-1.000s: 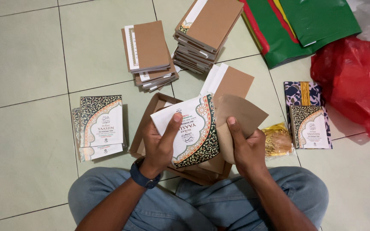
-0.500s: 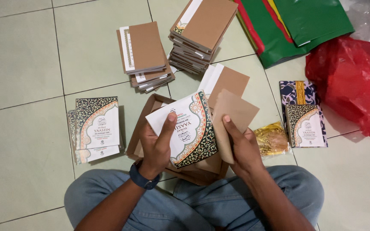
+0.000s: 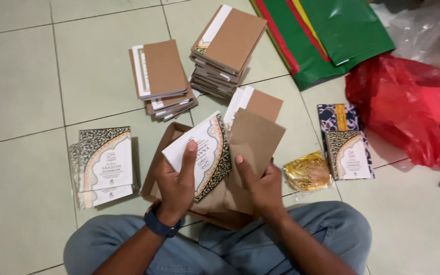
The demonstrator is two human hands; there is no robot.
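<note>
My left hand (image 3: 175,184) grips a small white booklet (image 3: 203,150) with an ornate dark and gold border, thumb lying across its cover. My right hand (image 3: 260,187) holds a plain brown paper sleeve (image 3: 254,138) right beside the booklet, touching its edge. Both are held over a shallow brown cardboard box (image 3: 155,179) that rests against my knees. A dark watch (image 3: 160,225) sits on my left wrist.
Two stacks of brown-sleeved booklets (image 3: 162,76) (image 3: 228,48) stand farther out on the tiled floor. Uncovered booklets (image 3: 104,165) lie at left, others (image 3: 347,147) at right beside a gold packet (image 3: 307,172). A red plastic bag (image 3: 413,109) and green bags (image 3: 332,35) lie at right.
The booklet and brown sleeve have shifted slightly in my hands, the sleeve now sitting closer alongside the booklet. The stacks on the floor have not moved.
</note>
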